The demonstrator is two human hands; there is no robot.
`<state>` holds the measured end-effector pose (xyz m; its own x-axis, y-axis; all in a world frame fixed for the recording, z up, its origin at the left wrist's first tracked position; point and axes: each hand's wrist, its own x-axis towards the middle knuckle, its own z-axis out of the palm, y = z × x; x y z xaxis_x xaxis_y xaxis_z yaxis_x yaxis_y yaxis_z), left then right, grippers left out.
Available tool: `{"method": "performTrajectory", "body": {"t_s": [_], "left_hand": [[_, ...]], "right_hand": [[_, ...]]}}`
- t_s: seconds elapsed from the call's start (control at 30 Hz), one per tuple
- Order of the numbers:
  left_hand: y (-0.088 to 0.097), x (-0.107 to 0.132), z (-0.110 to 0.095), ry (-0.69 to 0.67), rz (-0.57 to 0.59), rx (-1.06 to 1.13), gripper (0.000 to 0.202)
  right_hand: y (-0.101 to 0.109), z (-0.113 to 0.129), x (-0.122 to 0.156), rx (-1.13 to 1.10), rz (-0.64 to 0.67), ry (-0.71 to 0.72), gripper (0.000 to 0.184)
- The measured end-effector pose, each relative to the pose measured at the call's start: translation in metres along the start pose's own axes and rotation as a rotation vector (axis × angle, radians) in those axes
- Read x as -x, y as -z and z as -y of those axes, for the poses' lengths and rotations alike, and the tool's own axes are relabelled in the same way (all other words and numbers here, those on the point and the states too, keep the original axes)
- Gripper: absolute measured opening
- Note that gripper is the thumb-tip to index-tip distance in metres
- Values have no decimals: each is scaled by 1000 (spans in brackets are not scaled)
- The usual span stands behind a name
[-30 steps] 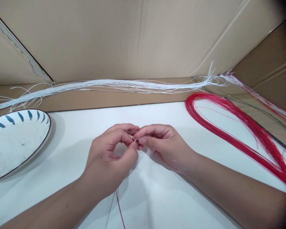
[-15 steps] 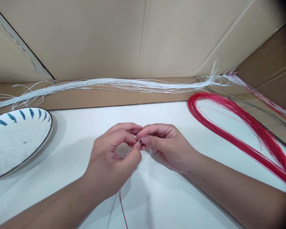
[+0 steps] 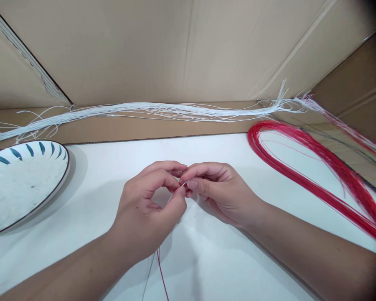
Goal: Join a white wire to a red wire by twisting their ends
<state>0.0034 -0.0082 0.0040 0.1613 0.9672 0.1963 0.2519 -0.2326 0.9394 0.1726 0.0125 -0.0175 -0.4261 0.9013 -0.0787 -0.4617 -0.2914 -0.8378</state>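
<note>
At frame centre I see my left hand [image 3: 144,209] and right hand [image 3: 216,190] meeting fingertip to fingertip, both pinched shut on fine strands [image 3: 159,267] whose long axis trails toward the lower edge, over the bench [image 3: 207,259].

Count: 2 hands, left hand [image 3: 144,209] and right hand [image 3: 216,190], fingertips meeting mid-table; 2 loose strands trailing near, one red strand [image 3: 161,276] and one white strand [image 3: 148,274]. 2 cord bundles: white bundle [image 3: 163,110] along the far edge, red bundle [image 3: 316,175] looped at right, strands in each too many to count. 1 plate [image 3: 21,188] at left, 1 white table [image 3: 207,259], cardboard walls [image 3: 175,50] behind.
</note>
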Motion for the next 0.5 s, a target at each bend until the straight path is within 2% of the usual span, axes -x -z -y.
{"method": "performTrajectory", "body": {"t_s": [0.5], "left_hand": [[-1, 1, 1, -2, 4, -16, 18]], "right_hand": [[-1, 0, -1, 2, 0, 23, 7]]}}
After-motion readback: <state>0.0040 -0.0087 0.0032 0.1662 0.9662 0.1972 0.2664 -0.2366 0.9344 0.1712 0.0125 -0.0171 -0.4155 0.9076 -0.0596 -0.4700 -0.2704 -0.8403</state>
